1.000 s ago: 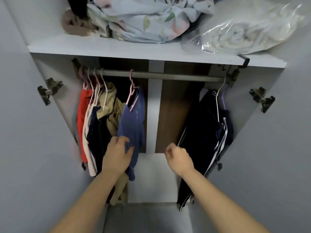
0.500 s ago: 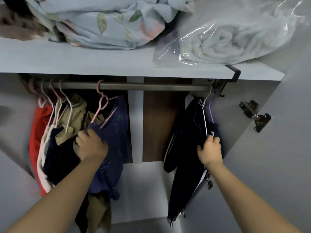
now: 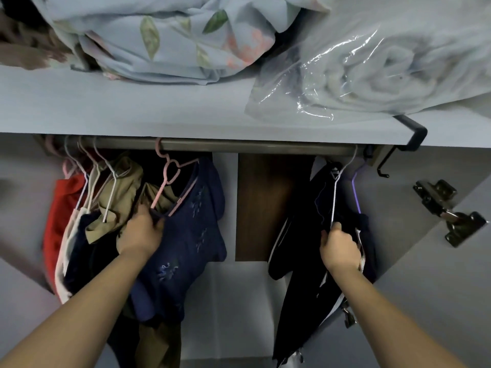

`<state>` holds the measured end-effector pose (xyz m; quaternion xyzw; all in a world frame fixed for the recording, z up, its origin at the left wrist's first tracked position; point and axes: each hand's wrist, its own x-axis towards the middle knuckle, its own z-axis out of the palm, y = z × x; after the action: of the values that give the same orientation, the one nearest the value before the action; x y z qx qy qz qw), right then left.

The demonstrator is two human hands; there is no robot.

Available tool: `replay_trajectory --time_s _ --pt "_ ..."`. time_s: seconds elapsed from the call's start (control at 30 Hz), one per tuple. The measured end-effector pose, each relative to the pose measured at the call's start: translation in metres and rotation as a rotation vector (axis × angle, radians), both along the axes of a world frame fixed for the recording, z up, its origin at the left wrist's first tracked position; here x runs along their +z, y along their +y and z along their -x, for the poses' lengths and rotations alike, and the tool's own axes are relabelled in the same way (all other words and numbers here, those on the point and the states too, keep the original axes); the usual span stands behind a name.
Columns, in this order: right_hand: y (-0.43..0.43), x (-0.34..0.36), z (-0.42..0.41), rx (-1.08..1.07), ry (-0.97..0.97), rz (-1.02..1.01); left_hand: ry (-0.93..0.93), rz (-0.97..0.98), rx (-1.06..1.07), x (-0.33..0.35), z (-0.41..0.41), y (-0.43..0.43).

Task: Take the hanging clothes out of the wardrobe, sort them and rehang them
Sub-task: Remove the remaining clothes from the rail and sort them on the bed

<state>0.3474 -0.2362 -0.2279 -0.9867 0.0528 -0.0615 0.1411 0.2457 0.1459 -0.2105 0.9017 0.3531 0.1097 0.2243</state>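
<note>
A metal rail point(image 3: 239, 145) runs under the wardrobe shelf. At its left hang a red garment point(image 3: 59, 221), a cream one, a dark one and an olive one point(image 3: 125, 197) on thin hangers. Right of them a navy top point(image 3: 191, 235) hangs on a pink hanger point(image 3: 170, 173); my left hand point(image 3: 140, 232) grips the top's shoulder at the hanger's lower arm. At the rail's right end hang black clothes with white stripes point(image 3: 300, 235) on a white hanger point(image 3: 336, 192) and a purple hanger point(image 3: 356, 192). My right hand point(image 3: 340, 245) grips the white hanger's lower end with the black cloth.
The shelf point(image 3: 132, 107) above carries a floral quilt point(image 3: 164, 35) and a rolled towel in a clear bag point(image 3: 377, 65). A black hook point(image 3: 414, 134) clamps the shelf edge at right. A door hinge point(image 3: 449, 211) sticks out on the right wall. A brown back panel point(image 3: 265, 203) shows between the clothes.
Both hands have moved up from mid-air to the clothes: the left onto the navy top at its hanger, the right onto the white hanger. The view moved closer and rightward.
</note>
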Motion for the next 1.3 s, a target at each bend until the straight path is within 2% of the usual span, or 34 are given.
replay_trajectory --time_s 0.13,0.3,0.47,0.53,0.67,0.8,1.0,1.3 --pt "0.025 -0.001 0.005 0.073 -0.012 -0.17 -0.186 0.186 -0.16 -0.004 0.0 -0.026" --pt "0.059 0.003 0.023 0.315 0.027 -0.28 -0.224 0.228 -0.32 -0.001 -0.003 -0.07" --pt "0.097 0.004 0.049 0.5 0.056 -0.407 -0.346 0.371 -0.346 0.015 -0.004 -0.109" --pt "0.109 0.014 0.06 0.542 0.051 -0.466 -0.374 0.331 -0.341 0.024 -0.003 -0.116" --pt "0.13 0.052 0.072 0.551 0.008 -0.67 -0.42 0.202 -0.407 0.044 0.003 -0.119" --pt "0.141 0.08 0.083 0.543 -0.019 -0.801 -0.418 0.422 -0.39 0.052 0.017 -0.119" --pt "0.143 0.062 0.127 0.575 0.108 -0.83 -0.46 0.707 -0.293 0.035 0.063 -0.114" --pt "0.167 0.038 0.21 0.591 0.051 -0.869 -0.439 0.732 -0.272 0.025 0.135 -0.11"
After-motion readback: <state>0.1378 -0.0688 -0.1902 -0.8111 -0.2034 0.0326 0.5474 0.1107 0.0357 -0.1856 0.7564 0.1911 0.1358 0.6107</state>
